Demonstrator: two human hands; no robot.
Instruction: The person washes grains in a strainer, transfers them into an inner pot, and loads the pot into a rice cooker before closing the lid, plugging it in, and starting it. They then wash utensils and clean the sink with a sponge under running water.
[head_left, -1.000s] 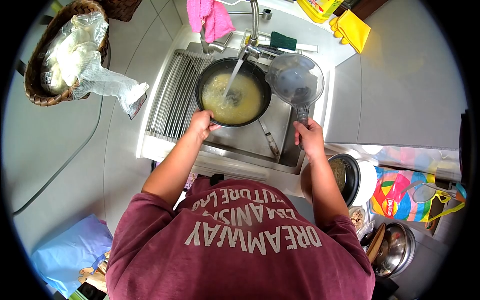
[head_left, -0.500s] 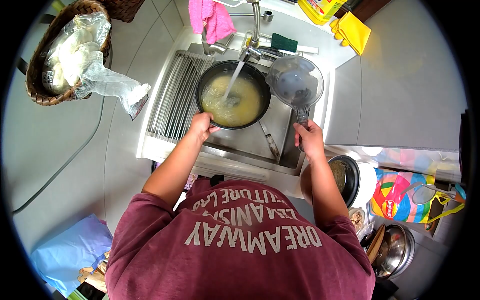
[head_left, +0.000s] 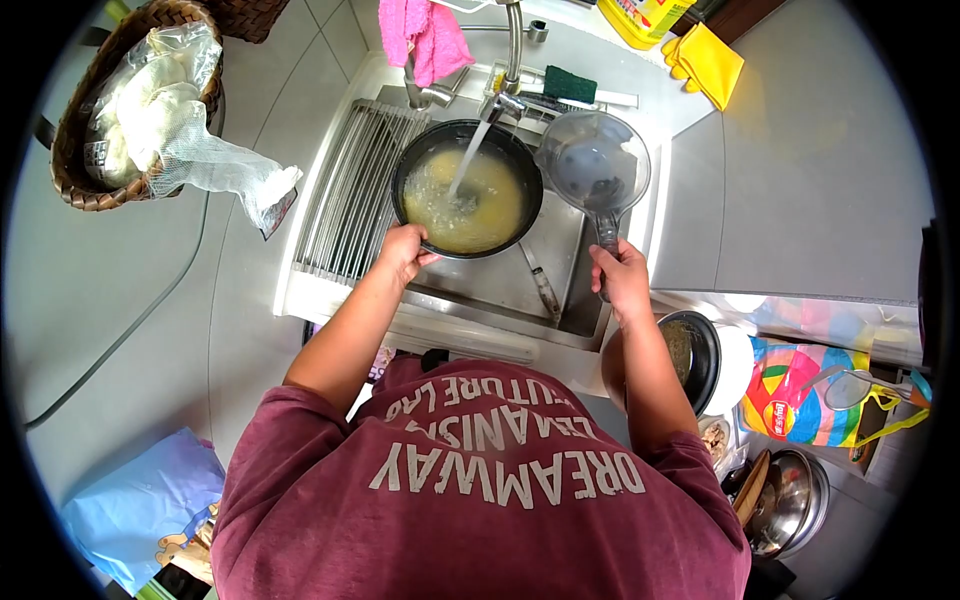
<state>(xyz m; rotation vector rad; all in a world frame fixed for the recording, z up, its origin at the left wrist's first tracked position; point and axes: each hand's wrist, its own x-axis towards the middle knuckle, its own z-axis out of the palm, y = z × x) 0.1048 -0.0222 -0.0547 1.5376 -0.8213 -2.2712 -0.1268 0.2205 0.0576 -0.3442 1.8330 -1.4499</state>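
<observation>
My left hand (head_left: 405,252) grips the near-left rim of a black bowl (head_left: 532,193) in the sink. Cloudy yellowish water (head_left: 490,215) fills much of the bowl, and its bottom is hidden. A stream from the faucet (head_left: 502,106) runs into it. My right hand (head_left: 621,275) is closed round the handle of a clear grey plastic water dipper (head_left: 598,165), held to the right of the bowl over the sink's right side. Some liquid seems to lie in the dipper. Below the bowl, a knife (head_left: 542,284) rests on the sink floor.
A slatted metal rack (head_left: 350,190) covers the sink's left part. A pink cloth (head_left: 432,45) hangs behind, near a green scouring pad (head_left: 570,84). Yellow gloves (head_left: 708,65) lie at the back right. A woven basket (head_left: 75,165) holds bagged produce. Another black bowl (head_left: 708,365) stands by my right forearm.
The water in the bowl swirls and its level seems slightly higher. Both hands, the bowl and the dipper stay almost where they were.
</observation>
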